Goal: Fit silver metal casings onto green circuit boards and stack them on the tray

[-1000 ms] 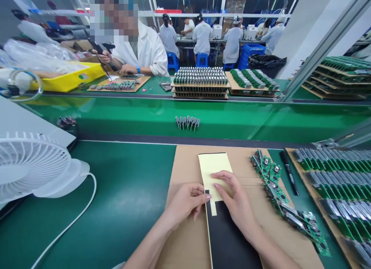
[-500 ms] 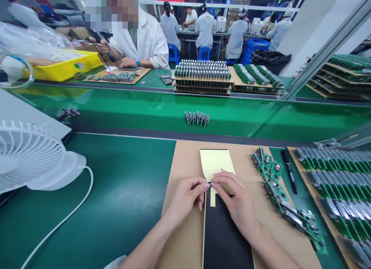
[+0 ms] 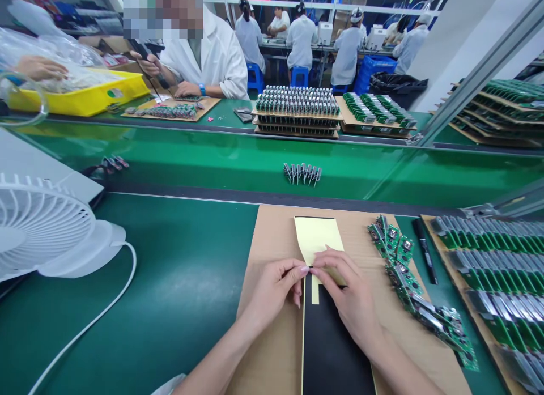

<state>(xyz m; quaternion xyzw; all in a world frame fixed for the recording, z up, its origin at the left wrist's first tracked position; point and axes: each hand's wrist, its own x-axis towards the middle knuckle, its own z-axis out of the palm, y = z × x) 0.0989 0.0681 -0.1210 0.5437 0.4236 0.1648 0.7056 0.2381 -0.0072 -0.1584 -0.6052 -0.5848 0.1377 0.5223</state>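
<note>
A black sheet on pale yellow backing paper (image 3: 340, 344) lies lengthwise in front of me. Its far end shows bare yellow backing (image 3: 318, 233), and a narrow yellow strip is exposed near the hands. My left hand (image 3: 283, 284) pinches thumb against forefinger at the sheet's left side. Close against it, my right hand (image 3: 351, 287) is closed in a pinch as well, resting over the sheet. Between the fingertips shows a small black strip (image 3: 311, 268), mostly covered by them. Underneath is a piece of cardboard (image 3: 267, 349).
Several green circuit boards (image 3: 402, 276) lie right of the sheet, beside a black marker (image 3: 425, 252) and a loaded board tray (image 3: 488, 293). A white fan (image 3: 46, 230) stands left. Beyond runs a green conveyor (image 3: 204, 162) carrying small parts (image 3: 302, 173); a co-worker (image 3: 221, 55) sits opposite.
The small parts on the conveyor have moved right. Another person's hand has appeared over the yellow bin. The sheet has shifted slightly right; my hands keep nearly the same pinch.
</note>
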